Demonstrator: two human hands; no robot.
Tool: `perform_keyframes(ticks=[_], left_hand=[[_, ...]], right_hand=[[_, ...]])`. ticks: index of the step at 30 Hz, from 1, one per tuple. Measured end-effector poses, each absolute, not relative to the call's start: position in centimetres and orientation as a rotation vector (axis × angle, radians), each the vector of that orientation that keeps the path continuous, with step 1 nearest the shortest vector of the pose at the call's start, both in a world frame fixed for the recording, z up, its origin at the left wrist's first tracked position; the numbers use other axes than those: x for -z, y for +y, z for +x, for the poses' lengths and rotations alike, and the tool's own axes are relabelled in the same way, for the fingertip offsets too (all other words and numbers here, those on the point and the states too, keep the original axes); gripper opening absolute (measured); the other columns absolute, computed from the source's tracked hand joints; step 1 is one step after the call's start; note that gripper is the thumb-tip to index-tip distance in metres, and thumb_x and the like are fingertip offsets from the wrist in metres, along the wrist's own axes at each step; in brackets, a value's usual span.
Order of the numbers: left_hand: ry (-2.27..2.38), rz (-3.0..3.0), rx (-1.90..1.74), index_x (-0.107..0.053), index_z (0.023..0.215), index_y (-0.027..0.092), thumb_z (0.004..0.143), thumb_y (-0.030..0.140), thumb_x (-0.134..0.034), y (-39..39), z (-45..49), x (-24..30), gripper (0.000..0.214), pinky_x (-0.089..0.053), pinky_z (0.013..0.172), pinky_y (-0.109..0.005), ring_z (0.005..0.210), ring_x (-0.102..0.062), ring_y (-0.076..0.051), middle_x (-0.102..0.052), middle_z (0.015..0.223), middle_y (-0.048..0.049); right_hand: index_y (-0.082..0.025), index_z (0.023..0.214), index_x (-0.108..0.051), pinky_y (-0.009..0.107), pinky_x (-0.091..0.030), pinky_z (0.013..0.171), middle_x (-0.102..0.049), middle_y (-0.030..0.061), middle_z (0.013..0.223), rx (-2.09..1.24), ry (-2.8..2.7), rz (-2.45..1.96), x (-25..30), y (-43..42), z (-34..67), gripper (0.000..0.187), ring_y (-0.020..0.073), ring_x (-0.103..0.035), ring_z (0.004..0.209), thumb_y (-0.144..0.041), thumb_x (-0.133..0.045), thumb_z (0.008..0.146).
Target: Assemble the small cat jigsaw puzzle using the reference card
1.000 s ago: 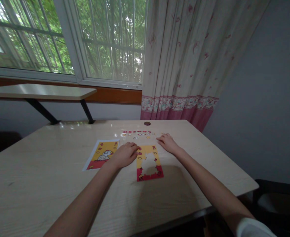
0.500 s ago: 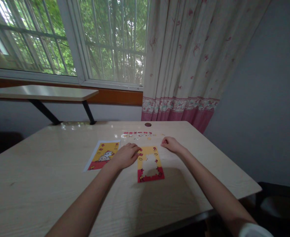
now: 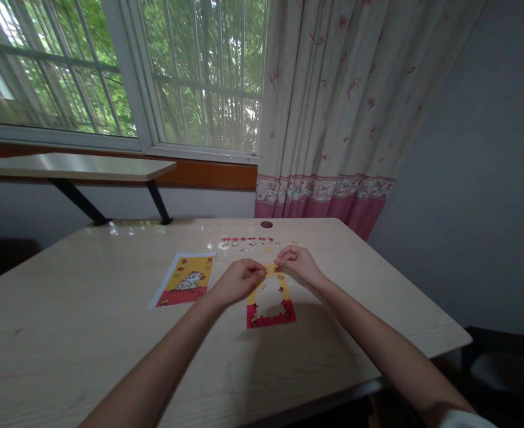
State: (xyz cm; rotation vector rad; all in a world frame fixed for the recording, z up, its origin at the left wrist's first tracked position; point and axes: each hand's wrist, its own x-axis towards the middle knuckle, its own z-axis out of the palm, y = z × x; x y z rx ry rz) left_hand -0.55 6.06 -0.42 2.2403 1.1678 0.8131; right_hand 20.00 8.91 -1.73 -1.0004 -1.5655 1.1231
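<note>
left hand (image 3: 240, 278) and right hand (image 3: 301, 264) are at the far end of the incomplete puzzle (image 3: 269, 322); fingers (image 3: 288, 255) curled; whether gripping anything, i cannot tell.

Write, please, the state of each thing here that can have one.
Puzzle: partly assembled, its middle open
Loose pieces: spread in rough rows
Printed picture: lying flat
Left hand: fingers bent, at the puzzle; grip unclear
Right hand: fingers bent, at the puzzle's far right corner; grip unclear
Curtain: hanging in folds
Window: open or shut, cannot tell
</note>
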Motion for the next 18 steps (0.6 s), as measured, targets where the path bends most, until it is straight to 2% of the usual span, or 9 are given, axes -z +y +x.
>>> perform_keyframes(ticks=[7,11,18], left_hand=[[1.092,1.942,-0.953,-0.068,0.077,0.014,0.078,0.035,-0.054,5.5,0.9,0.4,0.025,-0.043,0.064,-0.026,0.066,-0.056,-0.014,-0.068,0.074,-0.0046],[1.061,1.791,-1.074,-0.063,0.066,0.015,0.074,0.028,-0.056,6.0,0.4,0.1,0.017,-0.042,0.06,-0.025,0.062,-0.054,-0.013,-0.063,0.064,-0.0017],[0.973,1.726,-1.071,-0.059,0.059,0.015,0.07,0.024,-0.058,6.1,-0.6,-1.0,0.014,-0.045,0.064,-0.026,0.064,-0.055,-0.014,-0.061,0.062,-0.0011]], right_hand=[[-0.015,0.065,-0.059,0.024,-0.047,0.056,-0.064,-0.0002,0.06,-1.199,-1.414,-0.96,1.8,7.6,18.6,0.037,0.0108,-0.059,0.054,-0.042,-0.081,0.052],[-0.016,0.073,-0.066,0.027,-0.049,0.062,-0.067,0.0025,0.067,-1.159,-1.524,-0.906,1.2,7.3,19.0,0.033,0.0133,-0.062,0.061,-0.047,-0.073,0.064],[-0.021,0.088,-0.071,0.029,-0.048,0.073,-0.07,0.0052,0.082,-0.322,-1.975,-0.792,0.3,6.3,20.0,0.017,0.0151,-0.063,0.076,-0.032,-0.06,0.084]])
